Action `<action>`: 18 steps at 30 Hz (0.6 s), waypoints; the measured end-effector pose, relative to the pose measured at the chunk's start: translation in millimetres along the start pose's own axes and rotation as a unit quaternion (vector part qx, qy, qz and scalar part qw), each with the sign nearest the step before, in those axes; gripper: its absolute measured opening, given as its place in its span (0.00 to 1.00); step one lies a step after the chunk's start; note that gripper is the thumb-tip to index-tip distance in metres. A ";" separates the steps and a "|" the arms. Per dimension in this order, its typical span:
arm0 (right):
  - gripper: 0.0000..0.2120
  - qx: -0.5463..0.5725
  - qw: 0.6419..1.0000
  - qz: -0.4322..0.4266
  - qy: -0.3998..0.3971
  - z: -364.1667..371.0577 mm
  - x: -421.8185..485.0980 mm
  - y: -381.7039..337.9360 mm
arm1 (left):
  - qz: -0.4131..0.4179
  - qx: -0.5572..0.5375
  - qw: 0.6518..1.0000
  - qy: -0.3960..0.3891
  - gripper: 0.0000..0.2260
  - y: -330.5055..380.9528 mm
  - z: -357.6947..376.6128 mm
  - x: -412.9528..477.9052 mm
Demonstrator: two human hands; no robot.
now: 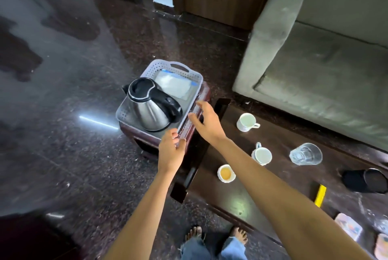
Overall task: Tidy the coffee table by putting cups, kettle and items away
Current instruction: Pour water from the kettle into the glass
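A pale plastic basket (190, 75) sits on a small dark stool (189, 131) left of the coffee table (241, 199). Inside it a steel kettle (147, 113) with a black lid and handle stands upright beside a clear packet (174, 85). My left hand (171, 150) curls its fingers round the basket's near right corner. My right hand (207, 122) lies against the basket's right rim with fingers fairly straight. On the table stand two white cups (246, 122) (262, 155), a small cup of tea (226, 173) and a clear glass (305, 153).
A black round object (365, 180), a yellow strip (320, 195) and some packets (348, 226) lie on the table's right part. A grey-green sofa (315, 60) stands behind the table. Glossy dark floor stretches left. My bare feet (216, 234) are at the table's near edge.
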State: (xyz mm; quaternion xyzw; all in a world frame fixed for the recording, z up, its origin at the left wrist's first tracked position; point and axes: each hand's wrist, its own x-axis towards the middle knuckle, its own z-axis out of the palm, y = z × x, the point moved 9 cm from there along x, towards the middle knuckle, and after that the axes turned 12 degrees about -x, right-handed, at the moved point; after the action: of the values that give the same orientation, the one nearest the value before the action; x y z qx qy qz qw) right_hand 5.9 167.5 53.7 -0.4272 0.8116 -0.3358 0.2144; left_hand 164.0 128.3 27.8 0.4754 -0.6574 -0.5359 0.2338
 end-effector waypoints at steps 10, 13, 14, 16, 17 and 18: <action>0.23 0.003 0.996 -0.016 -0.090 49.9 44.1 -53.5 | 0.015 0.003 0.999 0.035 0.17 -8.0 -52.1 26.5; 0.21 0.025 0.997 0.023 -0.074 56.6 50.9 -49.7 | 0.016 0.002 0.999 0.030 0.18 -11.8 -52.5 30.7; 0.20 0.036 0.996 0.043 -0.067 58.4 53.1 -47.2 | 0.014 -0.001 0.999 0.029 0.18 -13.1 -52.4 32.2; 0.20 0.044 0.994 0.077 -0.063 61.3 56.8 -43.1 | 0.010 -0.008 1.000 0.028 0.18 -14.8 -51.7 35.8; 0.19 0.045 0.993 0.089 -0.065 62.6 58.1 -41.4 | 0.010 -0.009 1.000 0.027 0.18 -15.3 -51.1 37.4; 0.18 0.049 0.992 0.098 -0.067 63.6 59.1 -40.2 | 0.011 -0.009 1.000 0.027 0.18 -15.8 -51.0 39.4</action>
State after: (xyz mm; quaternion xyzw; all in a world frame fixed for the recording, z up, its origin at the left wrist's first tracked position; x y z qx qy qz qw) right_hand 36.3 78.6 36.0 -0.3559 0.8159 -0.3234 0.3211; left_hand 194.3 69.6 21.3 0.4802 -0.6513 -0.5259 0.2619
